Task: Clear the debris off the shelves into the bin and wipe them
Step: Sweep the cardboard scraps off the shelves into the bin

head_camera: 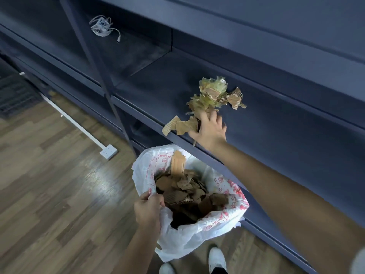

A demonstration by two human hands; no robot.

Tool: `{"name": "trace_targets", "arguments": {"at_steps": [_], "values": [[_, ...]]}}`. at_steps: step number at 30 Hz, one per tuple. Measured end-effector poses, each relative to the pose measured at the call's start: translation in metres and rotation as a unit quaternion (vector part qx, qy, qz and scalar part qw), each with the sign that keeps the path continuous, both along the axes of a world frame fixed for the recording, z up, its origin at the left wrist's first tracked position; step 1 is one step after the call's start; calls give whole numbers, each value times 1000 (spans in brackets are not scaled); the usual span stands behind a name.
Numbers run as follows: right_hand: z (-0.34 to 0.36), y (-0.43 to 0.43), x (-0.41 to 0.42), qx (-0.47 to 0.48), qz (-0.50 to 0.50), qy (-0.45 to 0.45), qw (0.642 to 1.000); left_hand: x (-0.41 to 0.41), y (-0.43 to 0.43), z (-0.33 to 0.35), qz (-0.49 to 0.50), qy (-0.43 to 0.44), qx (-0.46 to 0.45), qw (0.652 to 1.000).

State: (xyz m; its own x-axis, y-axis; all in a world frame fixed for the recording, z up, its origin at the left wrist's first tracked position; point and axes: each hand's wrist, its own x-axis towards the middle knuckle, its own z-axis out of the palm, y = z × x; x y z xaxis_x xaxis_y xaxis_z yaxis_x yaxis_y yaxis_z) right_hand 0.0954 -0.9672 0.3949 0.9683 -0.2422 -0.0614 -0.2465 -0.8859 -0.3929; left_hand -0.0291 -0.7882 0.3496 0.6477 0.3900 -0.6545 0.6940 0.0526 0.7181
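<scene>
One outstretched right hand (210, 129) on debris (213, 95); left hand (148, 209) around bag (177, 240)

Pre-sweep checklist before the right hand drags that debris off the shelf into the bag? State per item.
1. Mouth of bin bag open: ok, left hand grips its near rim.
2. Bag below shelf edge: ok, under the overhanging torn cardboard.
3. Contact of right hand with debris: ok, fingers touch it.
4. Hand behind debris pile: not ok, most of it lies beyond the fingertips.
5. Room in bag: cannot tell, scraps sit high.
6. Sweep path free of cable bundle: ok, it lies well left of the pile.
</scene>
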Motion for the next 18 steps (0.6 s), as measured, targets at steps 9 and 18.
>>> {"name": "trace_targets", "arguments": {"at_steps": [9,18], "values": [[-24,5,62,-38,3,121,992,31,37,-2,30,-32,30,999],[-37,7,31,-105,20,20,994,41,36,-2,-6,-47,42,998]]}}
